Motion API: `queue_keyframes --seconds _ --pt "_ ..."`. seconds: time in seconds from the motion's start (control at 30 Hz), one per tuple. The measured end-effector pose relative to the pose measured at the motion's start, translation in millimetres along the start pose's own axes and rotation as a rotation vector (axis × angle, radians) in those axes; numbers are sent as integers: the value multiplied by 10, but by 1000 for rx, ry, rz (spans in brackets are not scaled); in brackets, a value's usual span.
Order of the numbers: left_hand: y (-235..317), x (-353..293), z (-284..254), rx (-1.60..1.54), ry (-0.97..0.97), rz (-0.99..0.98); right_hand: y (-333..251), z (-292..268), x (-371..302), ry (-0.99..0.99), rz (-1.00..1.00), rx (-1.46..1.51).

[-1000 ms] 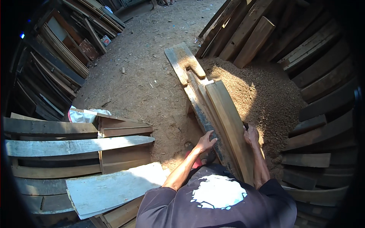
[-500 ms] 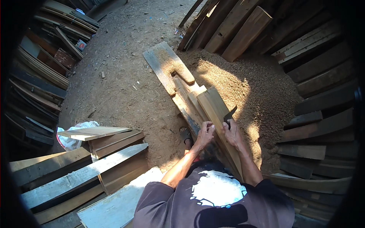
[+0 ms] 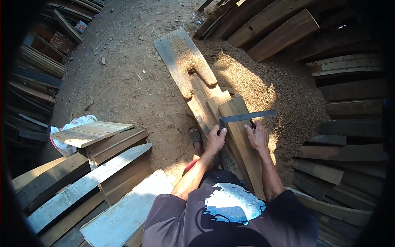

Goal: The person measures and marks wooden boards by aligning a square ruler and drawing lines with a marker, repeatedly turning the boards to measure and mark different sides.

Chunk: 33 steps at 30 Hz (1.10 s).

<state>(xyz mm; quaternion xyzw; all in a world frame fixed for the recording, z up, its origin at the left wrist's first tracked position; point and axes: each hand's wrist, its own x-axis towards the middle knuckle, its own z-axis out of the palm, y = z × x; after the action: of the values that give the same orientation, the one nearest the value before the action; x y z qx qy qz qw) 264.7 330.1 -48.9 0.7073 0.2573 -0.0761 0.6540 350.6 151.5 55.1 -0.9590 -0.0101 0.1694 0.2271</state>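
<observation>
A try square (image 3: 249, 116) lies across a light wooden board (image 3: 240, 136), its metal blade reaching out past the board's right edge. My left hand (image 3: 216, 140) grips the square's dark stock against the board's left edge. At the right edge, my right hand (image 3: 258, 136) has its fingers closed around a thin dark pencil-like stick (image 3: 252, 122), just below the blade. The board slants toward my body and rests on a longer, worn bench plank (image 3: 168, 41). Another piece of wood (image 3: 220, 99) sits under and beside it.
Sawdust and shavings (image 3: 288, 94) are heaped right of the bench plank. Upright boards (image 3: 284, 37) lean at the far right, with more stacked along the right side. At left, a pale plank (image 3: 90, 183) and other boards stand near a white sack (image 3: 70, 140). My sandalled foot (image 3: 194, 136) is beside the bench.
The try square has passed from my right hand to my left, and its blade now spans the board. My right hand has shifted slightly right along the board's edge.
</observation>
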Motion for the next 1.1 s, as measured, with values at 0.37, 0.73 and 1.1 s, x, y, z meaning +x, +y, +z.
queue_keyframes --seconds 0.37,0.73,1.1 --pt "106 222 318 -149 142 279 434 435 156 203 -36 -4" --pt "110 206 331 -124 142 219 424 426 146 240 -95 62" --pt "-10 256 396 -189 146 216 408 418 149 204 -65 31"
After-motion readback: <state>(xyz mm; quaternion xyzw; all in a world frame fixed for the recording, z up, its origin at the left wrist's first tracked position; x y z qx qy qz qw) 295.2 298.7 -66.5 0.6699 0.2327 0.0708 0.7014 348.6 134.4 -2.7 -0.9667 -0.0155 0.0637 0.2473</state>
